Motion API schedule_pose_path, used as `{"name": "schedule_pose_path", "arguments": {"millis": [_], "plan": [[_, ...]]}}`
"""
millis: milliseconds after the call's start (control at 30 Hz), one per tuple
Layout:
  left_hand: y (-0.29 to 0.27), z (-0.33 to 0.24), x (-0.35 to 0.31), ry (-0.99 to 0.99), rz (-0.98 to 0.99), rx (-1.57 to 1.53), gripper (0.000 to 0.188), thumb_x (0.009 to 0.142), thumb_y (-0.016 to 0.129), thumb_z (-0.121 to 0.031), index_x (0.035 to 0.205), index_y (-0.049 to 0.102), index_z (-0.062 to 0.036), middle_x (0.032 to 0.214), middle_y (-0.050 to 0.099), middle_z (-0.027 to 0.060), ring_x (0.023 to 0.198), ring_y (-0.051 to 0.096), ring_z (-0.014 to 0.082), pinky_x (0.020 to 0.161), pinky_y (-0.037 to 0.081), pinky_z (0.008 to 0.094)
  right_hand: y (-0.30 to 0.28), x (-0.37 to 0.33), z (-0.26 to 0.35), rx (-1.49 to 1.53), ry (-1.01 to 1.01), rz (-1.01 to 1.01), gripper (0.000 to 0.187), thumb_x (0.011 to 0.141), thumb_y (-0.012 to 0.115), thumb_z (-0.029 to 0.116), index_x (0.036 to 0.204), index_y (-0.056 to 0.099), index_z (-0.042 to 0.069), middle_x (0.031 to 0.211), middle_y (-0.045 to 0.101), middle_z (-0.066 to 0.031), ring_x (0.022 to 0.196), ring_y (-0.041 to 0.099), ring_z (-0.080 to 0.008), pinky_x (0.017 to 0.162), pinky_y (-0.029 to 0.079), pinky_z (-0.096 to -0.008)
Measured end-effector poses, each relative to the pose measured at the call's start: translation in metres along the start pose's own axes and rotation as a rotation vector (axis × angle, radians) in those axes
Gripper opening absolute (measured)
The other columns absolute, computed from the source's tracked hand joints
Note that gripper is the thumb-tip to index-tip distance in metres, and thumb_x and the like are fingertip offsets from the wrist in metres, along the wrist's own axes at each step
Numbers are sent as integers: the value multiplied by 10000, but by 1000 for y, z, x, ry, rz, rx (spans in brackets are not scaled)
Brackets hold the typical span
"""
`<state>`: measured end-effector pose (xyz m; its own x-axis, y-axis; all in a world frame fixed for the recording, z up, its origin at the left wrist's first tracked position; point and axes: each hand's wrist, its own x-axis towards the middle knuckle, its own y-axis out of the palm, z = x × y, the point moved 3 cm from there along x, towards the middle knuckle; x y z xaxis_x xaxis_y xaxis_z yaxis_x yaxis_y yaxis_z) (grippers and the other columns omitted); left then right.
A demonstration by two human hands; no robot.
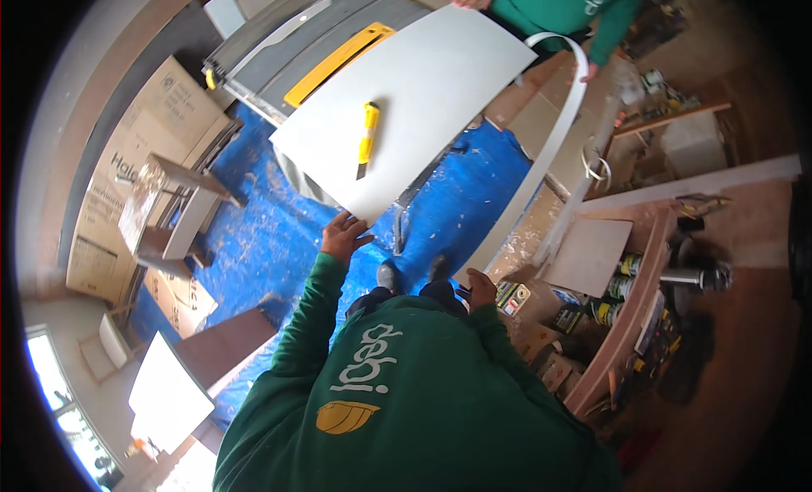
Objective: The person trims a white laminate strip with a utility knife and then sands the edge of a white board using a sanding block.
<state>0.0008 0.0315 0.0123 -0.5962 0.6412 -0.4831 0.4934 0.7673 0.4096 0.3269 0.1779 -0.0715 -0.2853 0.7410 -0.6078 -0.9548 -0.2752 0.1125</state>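
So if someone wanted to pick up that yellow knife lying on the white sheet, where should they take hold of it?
Best by the yellow handle, around its middle. The utility knife lies flat on the white sheet, its dark blade end toward the near edge, so a hand should come down from above and pinch the handle across its narrow width, away from the blade. Nothing on the sheet crowds it.

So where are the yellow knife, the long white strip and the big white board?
yellow utility knife (367, 139), head view, middle of its handle.
white strip (541, 166), head view, midway along its length.
white board (440, 94), head view, bare centre.
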Motion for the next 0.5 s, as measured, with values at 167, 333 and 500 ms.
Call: {"name": "schedule_pose_path", "arguments": {"millis": [167,333,500], "plan": [[-10,12,-9,-47,-84,25,484,852,641,-88,1302,485,-2,1092,655,117,888,668,215,692,581,329,-1,0,-5,-48,12,-32,245,873,544,102,1093,631,38,739,457,4,618,538,-149,586,588,-343],[-9,28,-39,338,-335,715,451,858,629,-82,1285,500,-16,1030,672,134,823,671,171,650,542,277,-12,-4,-3,-46,52,-24,245,870,547,101,1091,630,35,736,458,0,627,531,-143,598,589,-352],[23,5,-62,401,-336,748,464,846,625,-112,1294,508,-83,1075,662,130,872,679,234,746,541,354,-17,1,-1,-48,63,-51,247,868,551,105,1090,630,34,748,466,-8,640,533,-152,606,585,-356]]}}
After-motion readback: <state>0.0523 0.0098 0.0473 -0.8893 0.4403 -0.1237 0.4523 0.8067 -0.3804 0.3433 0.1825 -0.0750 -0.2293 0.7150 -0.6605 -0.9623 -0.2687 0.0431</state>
